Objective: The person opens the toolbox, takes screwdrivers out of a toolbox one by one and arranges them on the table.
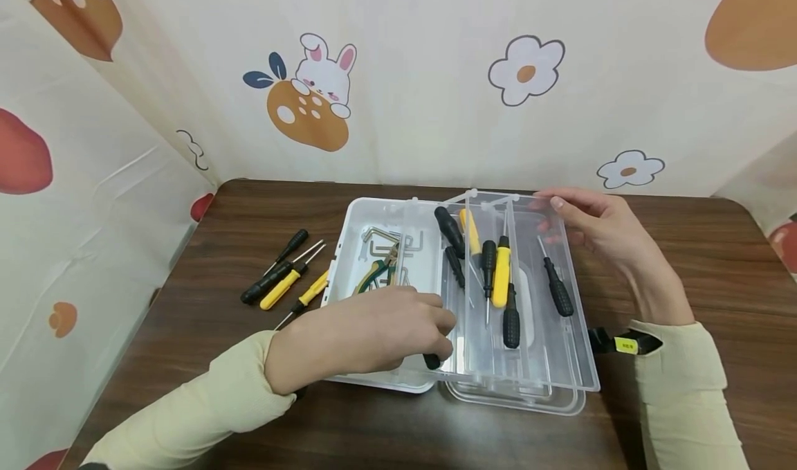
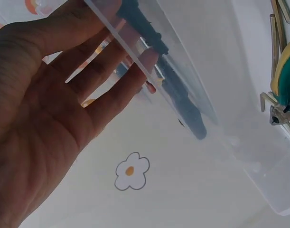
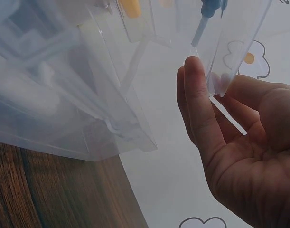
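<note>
- Two hands, one clear tray, one white box under it. Count the tools?
- Six screwdrivers in the tray, about three more loose on the table left of the box. One pair of pliers and some hex keys inside the box.
- Fingers?
- Left hand: fingers curled at the tray's near left edge, gripping it; whether it also grips the black handle there, can't tell. Right hand: thumb and fingers pinch the tray's far right corner, narrow gap.
- Tray position?
- Over the box's right half, tilted.
- Surface, room?
- Dark wood table, cream cloth with a bunny and flowers behind.
</note>
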A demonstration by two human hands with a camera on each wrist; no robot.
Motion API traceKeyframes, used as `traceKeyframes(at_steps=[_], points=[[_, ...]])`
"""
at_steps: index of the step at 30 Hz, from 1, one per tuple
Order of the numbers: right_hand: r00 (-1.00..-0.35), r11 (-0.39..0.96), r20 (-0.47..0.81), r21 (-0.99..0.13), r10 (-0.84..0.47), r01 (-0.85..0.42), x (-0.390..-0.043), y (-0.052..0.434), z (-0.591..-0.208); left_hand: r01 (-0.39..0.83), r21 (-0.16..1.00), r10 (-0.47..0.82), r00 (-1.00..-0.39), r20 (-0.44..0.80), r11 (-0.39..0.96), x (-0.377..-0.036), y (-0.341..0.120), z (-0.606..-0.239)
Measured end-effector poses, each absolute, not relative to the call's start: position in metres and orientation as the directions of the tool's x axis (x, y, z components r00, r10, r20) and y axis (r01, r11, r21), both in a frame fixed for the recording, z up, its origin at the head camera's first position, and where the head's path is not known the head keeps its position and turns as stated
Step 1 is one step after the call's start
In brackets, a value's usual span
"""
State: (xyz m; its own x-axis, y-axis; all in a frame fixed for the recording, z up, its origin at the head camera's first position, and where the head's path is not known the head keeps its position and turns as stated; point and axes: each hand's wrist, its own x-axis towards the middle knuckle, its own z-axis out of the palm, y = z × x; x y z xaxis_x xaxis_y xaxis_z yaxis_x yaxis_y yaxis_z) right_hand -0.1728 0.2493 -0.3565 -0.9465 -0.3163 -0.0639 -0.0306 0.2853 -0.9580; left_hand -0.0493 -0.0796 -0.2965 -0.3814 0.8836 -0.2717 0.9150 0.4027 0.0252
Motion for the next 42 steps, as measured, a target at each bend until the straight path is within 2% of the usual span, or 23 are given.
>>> traceKeyframes(at_steps=[2,9,14,24,28,31,38,42], points=[[-0.949,0.309,-0.068,-0.950,-0.309,-0.033,-0.173,0.249,-0.357,0.919,-0.001,0.886,-0.381,-0.264,0.394,-0.049,-0.080,-0.297],[-0.944,0.257,-0.067,-0.966,-0.322,-0.019,-0.174,0.250,-0.358,0.925,-0.087,0.898,-0.379,-0.221,0.369,-0.049,-0.081,-0.296],[-0.943,0.249,-0.062,-0.968,-0.327,-0.023,-0.173,0.250,-0.358,0.922,-0.122,0.913,-0.383,-0.137,0.368,-0.050,-0.088,-0.294],[-0.945,0.244,-0.055,-0.969,-0.323,-0.028,-0.172,0.250,-0.359,0.886,-0.108,0.892,-0.451,0.034,0.452,-0.053,-0.111,-0.286],[-0.947,0.264,-0.057,-0.964,-0.317,-0.030,-0.172,0.250,-0.358,0.859,-0.087,0.862,-0.496,0.105,0.505,-0.054,-0.123,-0.284],[-0.945,0.280,-0.056,-0.959,-0.321,-0.038,-0.173,0.249,-0.358,0.825,-0.050,0.822,-0.552,0.139,0.563,-0.055,-0.133,-0.281],[-0.950,0.244,-0.070,-0.970,-0.304,-0.007,-0.175,0.248,-0.358,0.728,0.050,0.709,-0.679,0.193,0.684,-0.063,-0.159,-0.284],[-0.953,0.269,-0.074,-0.963,-0.294,-0.008,-0.175,0.248,-0.357,0.673,0.086,0.647,-0.733,0.212,0.734,-0.070,-0.178,-0.289]])
